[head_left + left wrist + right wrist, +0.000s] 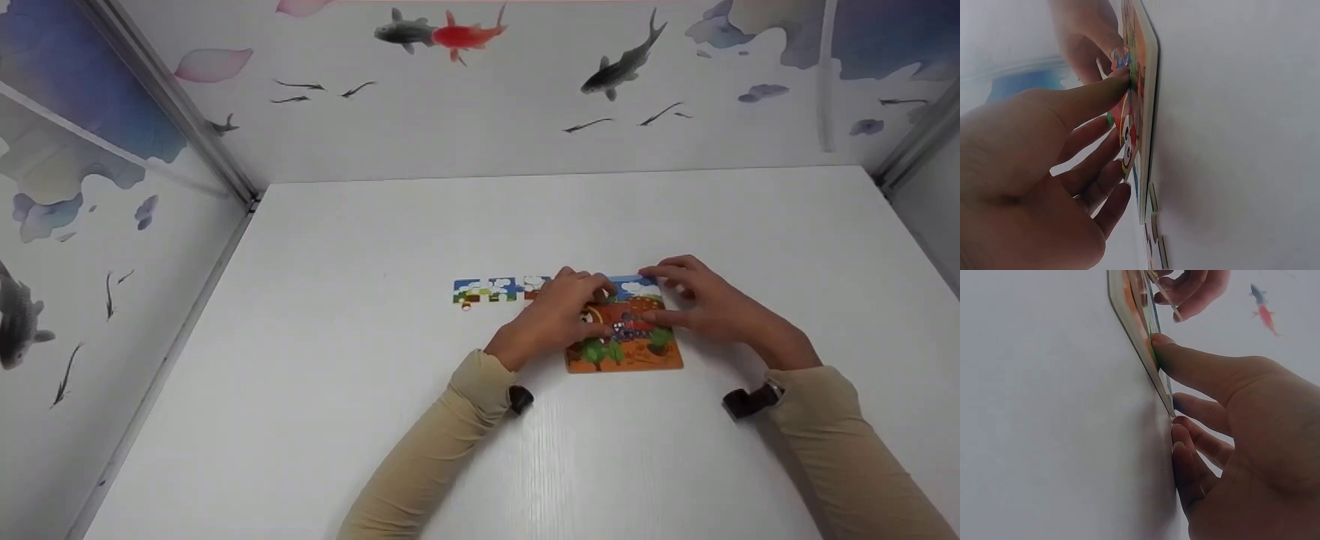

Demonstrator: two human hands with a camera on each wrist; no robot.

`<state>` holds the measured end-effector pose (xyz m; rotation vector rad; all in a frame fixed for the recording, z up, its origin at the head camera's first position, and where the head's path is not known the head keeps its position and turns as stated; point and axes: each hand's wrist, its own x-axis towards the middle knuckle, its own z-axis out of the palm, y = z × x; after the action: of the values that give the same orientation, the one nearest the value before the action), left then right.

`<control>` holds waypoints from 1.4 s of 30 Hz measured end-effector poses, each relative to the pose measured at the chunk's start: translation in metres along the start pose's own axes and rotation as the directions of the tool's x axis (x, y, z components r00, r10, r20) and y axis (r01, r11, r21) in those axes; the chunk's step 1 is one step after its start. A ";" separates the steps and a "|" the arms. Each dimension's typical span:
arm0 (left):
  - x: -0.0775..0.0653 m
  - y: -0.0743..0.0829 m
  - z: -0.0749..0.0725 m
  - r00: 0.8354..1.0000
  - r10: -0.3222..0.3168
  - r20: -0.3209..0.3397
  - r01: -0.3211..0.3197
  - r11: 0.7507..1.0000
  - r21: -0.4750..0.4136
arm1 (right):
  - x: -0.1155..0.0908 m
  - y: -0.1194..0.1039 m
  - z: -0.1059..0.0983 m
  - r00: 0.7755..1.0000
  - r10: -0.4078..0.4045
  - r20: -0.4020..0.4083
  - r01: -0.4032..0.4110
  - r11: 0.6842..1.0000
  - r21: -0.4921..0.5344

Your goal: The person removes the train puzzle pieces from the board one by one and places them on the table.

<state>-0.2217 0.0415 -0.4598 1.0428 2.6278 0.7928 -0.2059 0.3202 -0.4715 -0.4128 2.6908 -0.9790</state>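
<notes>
A jigsaw puzzle board (626, 358) with a colourful cartoon scene lies flat on the white table. My left hand (559, 309) reaches over its left part, thumb and fingers pinching a jigsaw section (1127, 135) with a cartoon face. That section is tilted up from the board in the left wrist view. On the right, my right hand (709, 304) holds the board, its thumb (1190, 363) on the picture and its fingers around the far right corner and edge. The two thumbs are close together. My left hand hides part of the picture.
Several loose jigsaw pieces (502, 289) with sky and clouds lie in a row left of the board, partly behind the left hand. White table surface (300, 300) surrounds them. Panels printed with fish (469, 35) stand at the back and left.
</notes>
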 end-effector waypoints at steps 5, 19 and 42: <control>0.000 -0.003 -0.002 1.000 -0.011 -0.027 0.008 0.997 -0.080 | 0.000 0.000 0.000 1.000 0.014 0.002 -0.014 1.000 0.002; -0.001 -0.005 -0.004 0.997 -0.017 -0.069 0.003 0.980 -0.200 | 0.001 -0.001 0.001 0.999 0.032 0.005 -0.032 0.999 0.000; 0.001 -0.010 0.000 0.989 0.077 -0.123 -0.087 0.993 -0.078 | 0.001 0.001 0.001 1.000 0.025 0.005 -0.025 1.000 0.011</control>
<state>-0.2278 0.0361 -0.4648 1.1203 2.6380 1.0045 -0.2071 0.3197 -0.4733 -0.3784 2.6789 -0.9837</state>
